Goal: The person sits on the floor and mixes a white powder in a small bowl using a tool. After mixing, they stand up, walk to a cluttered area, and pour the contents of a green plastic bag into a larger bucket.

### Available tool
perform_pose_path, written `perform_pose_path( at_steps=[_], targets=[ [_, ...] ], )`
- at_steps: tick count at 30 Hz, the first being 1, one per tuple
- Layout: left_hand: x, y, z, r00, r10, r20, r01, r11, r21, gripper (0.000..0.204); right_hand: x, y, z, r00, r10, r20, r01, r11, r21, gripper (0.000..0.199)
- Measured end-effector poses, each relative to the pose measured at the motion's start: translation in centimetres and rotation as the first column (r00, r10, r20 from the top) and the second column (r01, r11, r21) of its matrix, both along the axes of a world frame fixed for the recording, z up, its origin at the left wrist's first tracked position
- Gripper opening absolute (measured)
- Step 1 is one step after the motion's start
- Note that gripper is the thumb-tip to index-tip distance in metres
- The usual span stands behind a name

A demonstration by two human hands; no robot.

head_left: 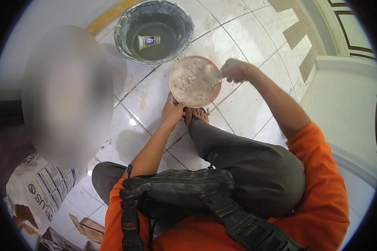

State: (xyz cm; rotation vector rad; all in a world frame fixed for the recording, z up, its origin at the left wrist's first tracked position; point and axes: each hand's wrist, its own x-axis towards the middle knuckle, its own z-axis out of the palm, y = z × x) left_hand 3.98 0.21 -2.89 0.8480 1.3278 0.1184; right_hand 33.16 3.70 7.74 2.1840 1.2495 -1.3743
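Observation:
A round reddish bowl (pixel 218 85) stands on the tiled floor in front of my feet, filled with a pale, lumpy powder or paste (pixel 192 81). My left hand (pixel 171 111) grips its near left rim, thumb and fingers closed about the edge. At the right rim, my right hand (pixel 235 70) is closed on a small hand tool (pixel 215 75) smeared with the same pale stuff. The tool's end reaches into the bowl; its exact kind cannot be made out.
Beyond the bowl sits a large dark bucket (pixel 118 42) of grey water, a printed cup (pixel 149 42) floating in it. A torn paper sack (pixel 44 188) and cardboard (pixel 90 229) lie at lower left. Walls border both sides. A blurred patch hides the left.

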Motion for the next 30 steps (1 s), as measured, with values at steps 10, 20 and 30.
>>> perform_pose_path(
  at_steps=[10, 20, 30],
  targets=[
    [-1.1, -0.2, -2.0, 0.994, 0.045, 0.096, -0.045, 0.999, -0.007, 0.083, -9.2, 5.3, -4.8, 0.657, 0.628, 0.418, -0.753, 0.513, 0.412, 0.018],
    [-2.2, 0.4, -1.3, 0.996, -0.010, 0.093, 0.008, 1.000, 0.015, 0.074, -9.1, -3.2, 2.3, 0.838, 0.378, 0.392, -0.540, 0.679, 0.499, 0.021],
    [-2.4, -0.3, -1.6, 0.986, 0.091, 0.140, -0.088, 0.996, -0.025, 0.059, -11.8, -6.4, -1.3, 0.867, 0.346, 0.359, -0.476, 0.790, 0.388, 0.038]
  ],
)
